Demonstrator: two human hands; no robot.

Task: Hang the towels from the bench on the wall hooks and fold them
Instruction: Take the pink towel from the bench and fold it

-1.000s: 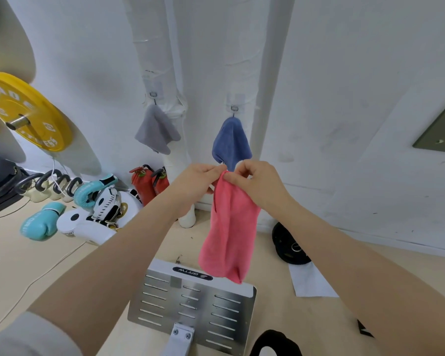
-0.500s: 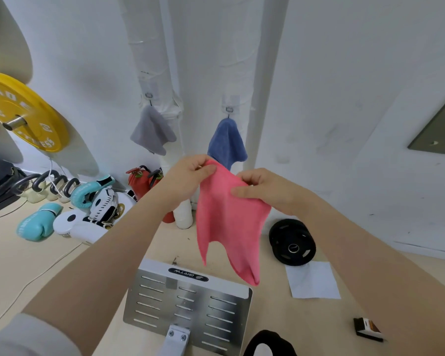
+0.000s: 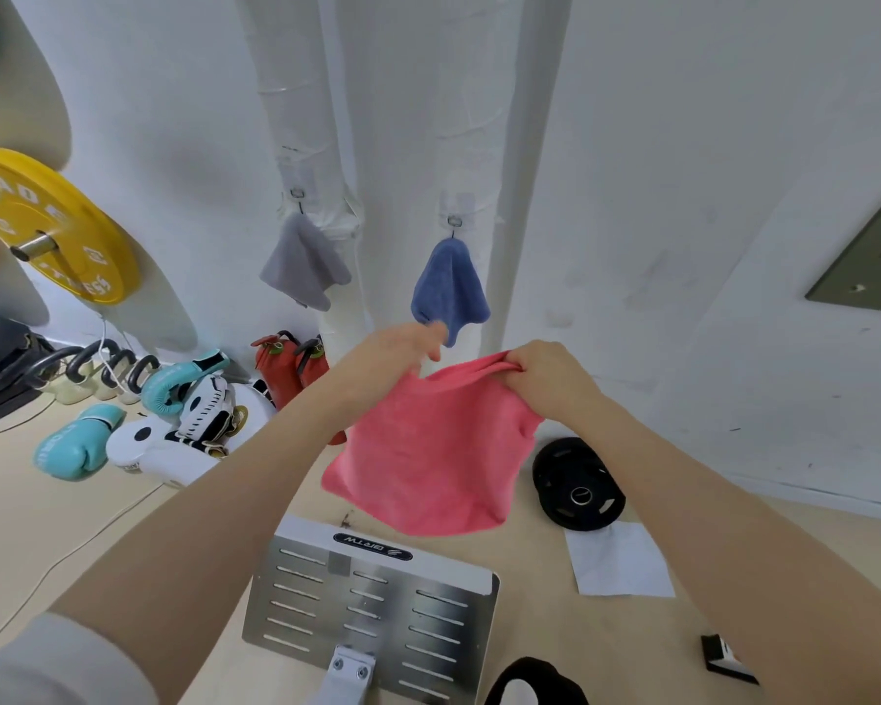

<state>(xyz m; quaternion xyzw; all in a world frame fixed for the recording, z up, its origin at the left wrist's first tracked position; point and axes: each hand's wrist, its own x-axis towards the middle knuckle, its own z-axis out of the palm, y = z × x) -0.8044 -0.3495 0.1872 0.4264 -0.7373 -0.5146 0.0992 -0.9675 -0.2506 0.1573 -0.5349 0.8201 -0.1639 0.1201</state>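
Both hands pinch the top edge of the pink towel [image 3: 428, 450]: the right hand [image 3: 548, 381] has its corner bunched tightly between thumb and fingers, while the left hand [image 3: 395, 361] grips the opposite corner, its fingers partly curled so the exact contact is hard to see. Between them the upper hem sags slightly, and the cloth hangs open as 1 broad sheet, its lower edge free in the air above the far end of the slotted metal plate [image 3: 372, 608]. Beyond the hands, on the far wall, 2 towels are already up: the grey towel [image 3: 303, 264] on the left hook [image 3: 297, 195] and the blue towel [image 3: 451, 284] on the right hook [image 3: 454, 221], the blue one's lower tip just behind the left hand's fingers. No free third hook is visible here. Judging by this, the step in hand is spreading the pink towel flat, either to fold it or to find a corner for hanging. Next, the hands likely need to bring the 2 held corners together evenly so the halves match, or carry 1 corner to a hook outside the view. Boxing gloves [image 3: 80, 447] and a black weight plate [image 3: 578, 483] lie on the floor, well apart from the work.
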